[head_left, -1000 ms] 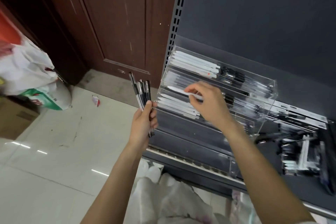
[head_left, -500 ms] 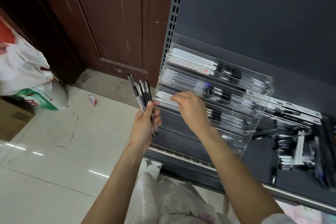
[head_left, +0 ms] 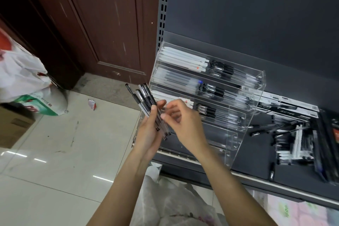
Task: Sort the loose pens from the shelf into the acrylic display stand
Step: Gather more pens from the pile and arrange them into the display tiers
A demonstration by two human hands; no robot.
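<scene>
My right hand (head_left: 180, 123) has left the acrylic stand (head_left: 236, 97) at 2 o'clock, empty, fingers half-curled, reaching pens (head_left: 146, 102) bundled in left hand (head_left: 149, 134) w/ closed grip, so next pen's coming.

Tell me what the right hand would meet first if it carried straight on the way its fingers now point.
The right hand points left at the bundle of black-capped clear pens fanned in the left hand. It would likely meet those pens first; its fingertips look nearly on them, though depth is unclear.

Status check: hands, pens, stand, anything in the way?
Left hand grips pen bundle. Right hand pinching at the bundle. Acrylic stand part-filled; loose pens on shelf. Nothing blocking.
</scene>
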